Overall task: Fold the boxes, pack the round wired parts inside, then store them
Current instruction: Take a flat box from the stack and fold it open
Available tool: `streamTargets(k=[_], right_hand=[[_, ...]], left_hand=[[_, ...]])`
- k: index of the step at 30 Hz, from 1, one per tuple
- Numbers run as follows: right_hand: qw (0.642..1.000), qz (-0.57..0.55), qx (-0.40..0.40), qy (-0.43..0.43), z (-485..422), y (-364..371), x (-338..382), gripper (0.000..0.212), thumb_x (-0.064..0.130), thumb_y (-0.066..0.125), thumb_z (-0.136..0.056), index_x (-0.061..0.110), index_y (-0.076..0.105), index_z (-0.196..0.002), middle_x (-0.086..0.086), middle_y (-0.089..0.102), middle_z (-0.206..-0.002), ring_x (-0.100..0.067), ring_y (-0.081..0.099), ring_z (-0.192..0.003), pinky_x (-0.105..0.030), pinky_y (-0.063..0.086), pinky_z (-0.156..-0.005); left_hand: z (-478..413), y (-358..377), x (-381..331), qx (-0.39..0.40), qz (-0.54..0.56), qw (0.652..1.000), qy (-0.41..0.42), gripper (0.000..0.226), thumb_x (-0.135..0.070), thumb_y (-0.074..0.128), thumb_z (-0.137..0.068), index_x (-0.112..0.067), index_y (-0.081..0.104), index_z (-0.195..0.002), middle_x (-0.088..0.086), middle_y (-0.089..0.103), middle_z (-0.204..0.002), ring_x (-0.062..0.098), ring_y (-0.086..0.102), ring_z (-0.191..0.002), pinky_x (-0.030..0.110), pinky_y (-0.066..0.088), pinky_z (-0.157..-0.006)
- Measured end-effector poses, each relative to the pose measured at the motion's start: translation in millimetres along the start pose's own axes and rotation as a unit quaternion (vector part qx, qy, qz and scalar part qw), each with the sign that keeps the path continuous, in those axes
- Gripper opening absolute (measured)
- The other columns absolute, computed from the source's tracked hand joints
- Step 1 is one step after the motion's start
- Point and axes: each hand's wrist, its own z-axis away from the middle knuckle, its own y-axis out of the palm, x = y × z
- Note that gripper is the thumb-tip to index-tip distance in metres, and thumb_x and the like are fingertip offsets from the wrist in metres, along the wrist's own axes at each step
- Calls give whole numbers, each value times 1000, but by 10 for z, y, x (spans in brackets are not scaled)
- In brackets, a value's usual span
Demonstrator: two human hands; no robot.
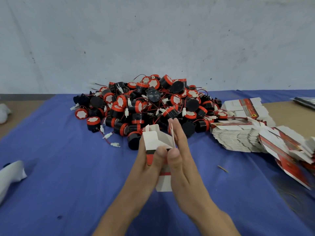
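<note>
Take the desk (25,113) as a clock with the person at 6. A white rag (12,174) lies at 8 on the blue sheet (68,167), well apart from the work, seemingly parked out of the way. At 12 the parts (144,106) sit in one loose heap: black drums with red caps and thin wires ending in white plugs. They are tangled enough that pulling one would likely drag its neighbours. The heap lies just beyond the hands, probably to keep the reach short. In the centre, lifted off the sheet, is the box (151,140), half formed, its open end toward 12 with white flaps standing up and its other end pointing back to 6. The left hand (144,167) has its grip pinched on the box, thumb on the near face and fingers behind, which steadies it as a tube. The right hand (184,167) has its grip spread flat, fingers straight and together against the box's right wall and thumb at the near edge. It is apparently squaring that side or pushing a flap in. I judge folding to be the step in hand, with packing not yet begun. At 3 the flat boxes (238,135) lie in a slumping, fanned stack near the right hand, handy for the next pick. A small sliver (223,168) lies between them and the hands.
</note>
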Motion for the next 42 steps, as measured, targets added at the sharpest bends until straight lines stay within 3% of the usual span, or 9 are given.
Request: streamTargets(k=[5,10,13,16,19,25,29,35,42], right_hand=[[999,45,-7,23,51,-2,-27,58,84,37,-88,49,50,-132,21,53,-142,-8,53,-132,-38,50,-105],[994,91,-48,-25,14,-8,26,37,73,38,-94,43,59,-97,27,45,-139,3,34,-143,-10,40,-99],[997,68,-45,-13,4,-36,24,31,65,46,-94,39,60,-89,22,55,-133,4,31,-145,-30,44,-105],[999,14,-28,16,-18,-80,59,30,62,51,-90,34,64,-89,27,57,-129,-9,52,-133,-39,52,-96],[1000,-11,-1,2,-21,-114,95,19,51,53,-90,36,64,-86,20,57,-126,-10,62,-114,-20,53,-82],[999,-25,33,20,3,-137,48,31,41,51,-92,30,57,-121,9,64,-116,-18,66,-98,-26,55,-72],[1000,-16,25,-4,-8,-130,72,33,44,44,-93,54,57,-122,16,59,-126,-10,63,-113,-17,52,-80],[1000,17,21,-2,-26,-112,64,39,43,45,-92,35,64,-125,19,53,-126,-10,59,-119,-18,51,-86],[981,189,29,-23,19,-118,6,32,52,42,-87,33,61,-104,27,40,-124,0,49,-121,-10,43,-84]], left_hand=[[69,5,-33,6,22,1000,-1,73,-73,43,-83,-31,45,-142,-27,68,-114,-7,64,-107,10,53,-75],[70,9,-78,19,33,999,-4,69,-73,39,-89,-26,52,-137,-12,71,-116,5,68,-107,15,55,-77],[46,-23,-141,34,49,998,-10,66,-66,44,-87,-31,46,-143,-12,69,-122,6,66,-112,15,54,-83],[16,-75,-171,40,50,998,-9,56,-56,52,-89,-31,46,-139,-9,68,-123,10,65,-116,22,54,-91],[5,-129,-180,42,51,998,-21,53,-50,63,-85,-26,48,-129,-4,70,-114,17,68,-108,29,57,-88],[22,-163,-166,59,42,997,-11,45,-46,57,-84,-28,49,-125,2,68,-112,20,68,-104,28,56,-83],[9,-157,-170,64,46,997,-4,49,-47,60,-86,-32,50,-132,1,67,-120,25,65,-113,38,57,-92],[-27,-171,-178,29,135,990,-30,22,-24,68,-84,-22,63,-105,8,69,-106,23,69,-96,34,58,-81],[-13,-191,-99,12,5,1000,-17,21,-26,53,-85,-13,61,-100,4,68,-105,20,67,-93,30,58,-75]])
